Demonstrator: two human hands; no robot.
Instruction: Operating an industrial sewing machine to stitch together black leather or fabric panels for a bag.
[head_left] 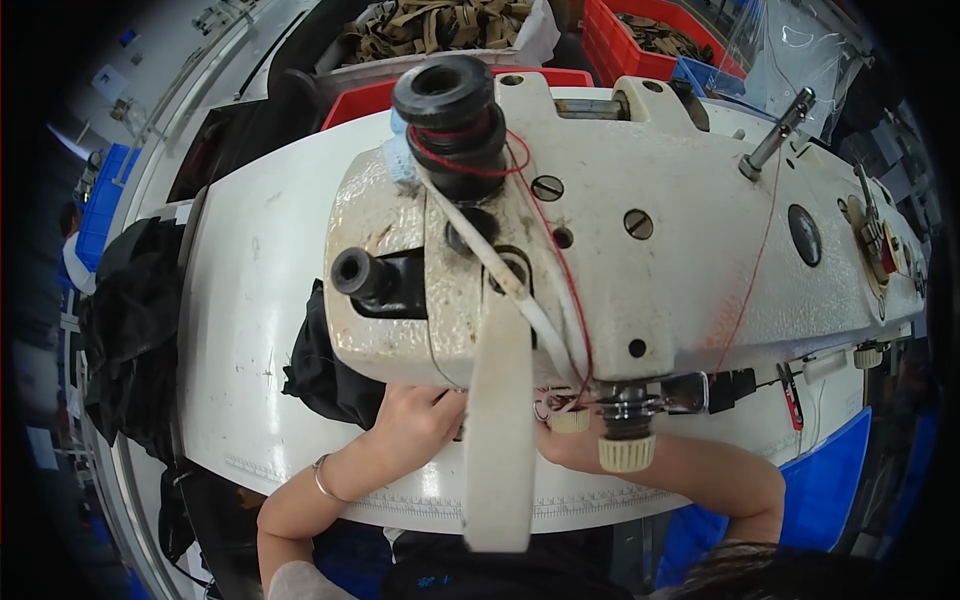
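A cream-coloured sewing machine (670,270) fills the middle of the head view, its head standing over both my hands. My left hand (415,428) is closed, fingers curled in under the machine head beside a bundle of black fabric (335,375). What its fingertips hold is hidden. My right hand (565,447) reaches in from the other side, mostly covered by the machine's tension knob (627,452) and a hanging pale strip (500,430). Its fingers cannot be seen. Red thread (548,225) runs down the machine's front.
The white table (250,300) has a printed ruler along its near edge. Black fabric (135,320) drapes over its left end. Behind stand a white-lined container (440,30) of brown strips and a red crate (650,45). A slim red-and-black tool (790,397) lies at right, near a blue bin (825,490).
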